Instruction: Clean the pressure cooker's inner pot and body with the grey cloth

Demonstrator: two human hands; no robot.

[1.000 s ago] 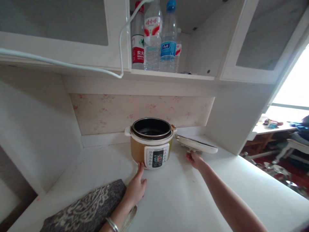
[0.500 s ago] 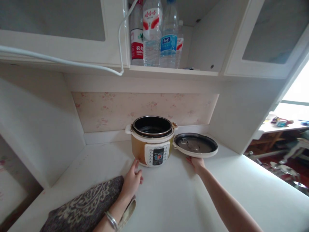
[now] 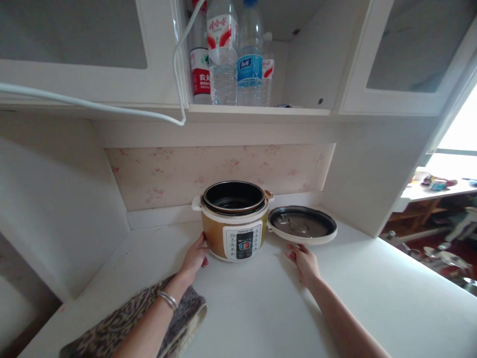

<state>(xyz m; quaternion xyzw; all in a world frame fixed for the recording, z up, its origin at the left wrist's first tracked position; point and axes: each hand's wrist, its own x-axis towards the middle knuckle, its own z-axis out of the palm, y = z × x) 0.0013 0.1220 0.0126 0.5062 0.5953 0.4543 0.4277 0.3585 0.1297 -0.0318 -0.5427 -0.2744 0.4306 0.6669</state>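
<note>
Grey patterned folded cloth (image 3: 122,323) at front left of white countertop (image 3: 261,308), under the left forearm, silver bangle (image 3: 167,300) on the wrist. Left hand (image 3: 194,257) pressed against lower left side of squat round gold-and-white electric pressure cooker (image 3: 234,221), fingers together and curved to the wall, thumb apart near the base; looks like a bracing hold to stop the body sliding, not a lift. Cooker upright at back centre of counter, just in front of floral backsplash (image 3: 167,171); long axis vertical, open mouth up, dark inner pot (image 3: 234,196) exposed, control panel (image 3: 243,241) facing the camera. Round cream-rimmed lid with grey metal inner face (image 3: 301,226) swung open to the right, lying about flat, inner face up, seemingly hinged at cooker's right rim. Right hand (image 3: 306,261) on counter just below lid's front edge, fingers loosely spread, gripping nothing; fingertip contact with rim cannot be told. Above: white cable (image 3: 112,107) draped along cabinet edge, clear plastic water bottles (image 3: 231,54) standing on open shelf. Table and clutter by window far right, blurred.
</note>
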